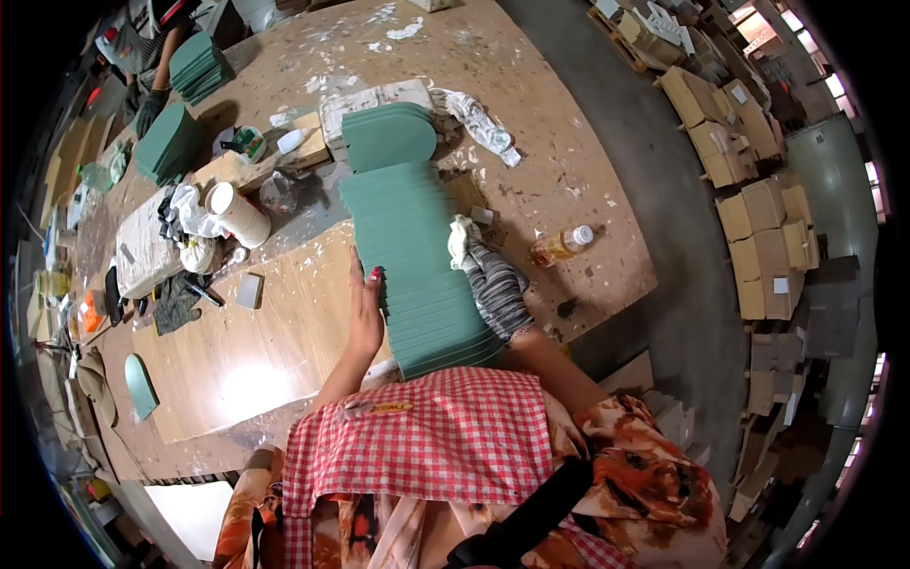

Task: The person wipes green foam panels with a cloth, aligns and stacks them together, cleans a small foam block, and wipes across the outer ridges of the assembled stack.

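At the frame's centre, the row of green panels point(412, 256) stood flanked: the left grip point(368, 318), fingers straight, lay along one side; the gloved right grip point(498, 289) met the other, how closed I couldn't tell. Even, matched pressure suited keeping edges flush.

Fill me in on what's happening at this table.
A person has both hands along a long row of green pieces on the table: the bare left hand against its left side, and the right hand, in a striped grey glove, at its right side. More round-ended green pieces lie at the row's far end. At upper left, a co-worker's gloved hand is near another green stack.
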Action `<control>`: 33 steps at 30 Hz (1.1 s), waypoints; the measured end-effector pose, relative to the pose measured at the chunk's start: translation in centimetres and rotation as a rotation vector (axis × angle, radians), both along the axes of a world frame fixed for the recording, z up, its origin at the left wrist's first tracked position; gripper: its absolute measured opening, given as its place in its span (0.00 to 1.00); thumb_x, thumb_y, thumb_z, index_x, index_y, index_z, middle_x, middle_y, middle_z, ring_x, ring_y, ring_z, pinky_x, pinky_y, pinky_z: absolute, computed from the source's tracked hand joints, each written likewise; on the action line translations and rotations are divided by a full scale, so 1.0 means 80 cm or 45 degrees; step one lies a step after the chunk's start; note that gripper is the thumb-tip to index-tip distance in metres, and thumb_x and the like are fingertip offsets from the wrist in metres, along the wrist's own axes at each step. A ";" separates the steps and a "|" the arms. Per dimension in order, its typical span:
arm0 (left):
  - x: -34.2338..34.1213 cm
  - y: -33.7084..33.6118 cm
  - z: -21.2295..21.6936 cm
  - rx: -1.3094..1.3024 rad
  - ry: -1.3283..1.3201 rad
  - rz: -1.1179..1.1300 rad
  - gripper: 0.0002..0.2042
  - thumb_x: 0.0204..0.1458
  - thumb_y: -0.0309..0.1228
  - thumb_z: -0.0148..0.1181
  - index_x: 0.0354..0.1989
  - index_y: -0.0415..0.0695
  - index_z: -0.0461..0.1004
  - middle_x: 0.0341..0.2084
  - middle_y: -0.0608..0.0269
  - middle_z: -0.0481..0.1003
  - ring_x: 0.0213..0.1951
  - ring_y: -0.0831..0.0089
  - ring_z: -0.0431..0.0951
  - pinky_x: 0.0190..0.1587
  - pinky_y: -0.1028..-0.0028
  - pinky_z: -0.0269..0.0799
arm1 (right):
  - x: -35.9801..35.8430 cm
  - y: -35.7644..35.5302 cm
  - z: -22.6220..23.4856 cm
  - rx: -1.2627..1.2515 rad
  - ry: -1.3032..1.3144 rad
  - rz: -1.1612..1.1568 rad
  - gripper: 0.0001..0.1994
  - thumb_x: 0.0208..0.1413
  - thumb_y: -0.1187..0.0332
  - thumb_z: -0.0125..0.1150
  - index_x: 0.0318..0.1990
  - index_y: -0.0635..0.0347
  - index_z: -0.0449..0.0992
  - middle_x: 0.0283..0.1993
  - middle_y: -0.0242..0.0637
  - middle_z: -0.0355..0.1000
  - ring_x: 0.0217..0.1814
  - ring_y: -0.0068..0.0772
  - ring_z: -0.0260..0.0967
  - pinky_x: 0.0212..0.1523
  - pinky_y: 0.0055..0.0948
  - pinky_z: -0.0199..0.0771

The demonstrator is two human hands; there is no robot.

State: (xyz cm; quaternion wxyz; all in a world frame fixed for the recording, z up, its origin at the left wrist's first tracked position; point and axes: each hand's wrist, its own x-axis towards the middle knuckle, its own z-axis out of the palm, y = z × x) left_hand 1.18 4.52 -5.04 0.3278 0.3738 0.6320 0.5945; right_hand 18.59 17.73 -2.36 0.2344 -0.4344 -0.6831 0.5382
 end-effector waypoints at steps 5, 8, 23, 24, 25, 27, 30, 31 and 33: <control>-0.002 -0.009 -0.015 0.081 -0.232 -0.085 0.31 0.66 0.43 0.31 0.70 0.37 0.35 0.69 0.47 0.43 0.69 0.60 0.46 0.69 0.67 0.41 | -0.032 -0.015 0.024 0.493 0.067 0.113 0.15 0.58 0.75 0.57 0.52 0.67 0.69 0.52 0.42 0.68 0.52 0.30 0.67 0.58 0.28 0.66; -0.003 -0.011 -0.011 0.087 -0.284 -0.091 0.31 0.66 0.43 0.31 0.71 0.38 0.34 0.69 0.48 0.43 0.69 0.61 0.47 0.69 0.67 0.41 | -0.026 0.000 0.033 0.223 0.175 0.085 0.06 0.54 0.77 0.58 0.40 0.67 0.72 0.45 0.42 0.68 0.48 0.36 0.68 0.56 0.32 0.67; 0.003 -0.012 -0.002 -0.002 -0.128 -0.082 0.30 0.67 0.41 0.29 0.71 0.38 0.32 0.70 0.50 0.42 0.69 0.62 0.48 0.68 0.68 0.44 | -0.023 0.000 0.004 -0.058 0.288 -0.013 0.11 0.52 0.76 0.60 0.43 0.65 0.71 0.48 0.44 0.68 0.47 0.35 0.68 0.52 0.31 0.69; 0.005 -0.013 -0.005 0.013 -0.151 -0.074 0.30 0.67 0.41 0.29 0.71 0.38 0.31 0.70 0.50 0.42 0.69 0.62 0.47 0.68 0.68 0.43 | -0.011 0.004 -0.001 0.512 0.204 0.036 0.10 0.51 0.76 0.61 0.41 0.64 0.72 0.43 0.38 0.70 0.42 0.27 0.68 0.46 0.25 0.71; 0.006 -0.013 -0.006 0.028 -0.173 -0.076 0.30 0.67 0.41 0.29 0.71 0.38 0.31 0.70 0.50 0.42 0.69 0.62 0.47 0.69 0.68 0.42 | -0.001 0.009 -0.007 0.510 0.200 0.029 0.10 0.51 0.76 0.61 0.41 0.64 0.72 0.43 0.38 0.70 0.42 0.27 0.68 0.46 0.25 0.71; 0.006 -0.009 -0.009 0.061 -0.217 -0.091 0.30 0.67 0.41 0.29 0.70 0.38 0.30 0.70 0.49 0.41 0.69 0.62 0.46 0.69 0.68 0.41 | 0.013 0.027 -0.030 0.213 0.094 -0.160 0.05 0.50 0.77 0.62 0.35 0.63 0.74 0.37 0.36 0.70 0.38 0.30 0.70 0.43 0.28 0.72; 0.000 -0.003 -0.007 0.080 -0.255 -0.102 0.30 0.67 0.40 0.30 0.70 0.37 0.30 0.70 0.48 0.37 0.70 0.62 0.42 0.69 0.68 0.40 | 0.021 0.059 -0.068 0.295 -0.164 -0.174 0.07 0.49 0.75 0.64 0.36 0.66 0.77 0.35 0.39 0.77 0.37 0.31 0.74 0.43 0.27 0.73; 0.000 -0.002 -0.007 0.059 -0.290 -0.091 0.30 0.67 0.38 0.31 0.70 0.36 0.31 0.71 0.47 0.32 0.71 0.62 0.38 0.69 0.68 0.39 | 0.025 0.071 -0.095 0.412 -0.215 -0.135 0.07 0.49 0.74 0.64 0.36 0.66 0.77 0.35 0.39 0.78 0.37 0.31 0.75 0.43 0.27 0.73; -0.002 -0.007 0.001 0.010 -0.214 -0.117 0.31 0.66 0.38 0.33 0.70 0.36 0.30 0.71 0.47 0.31 0.71 0.61 0.36 0.69 0.67 0.38 | 0.028 0.072 -0.081 0.341 -0.081 -0.169 0.08 0.49 0.73 0.64 0.36 0.67 0.78 0.34 0.39 0.78 0.36 0.29 0.74 0.41 0.27 0.73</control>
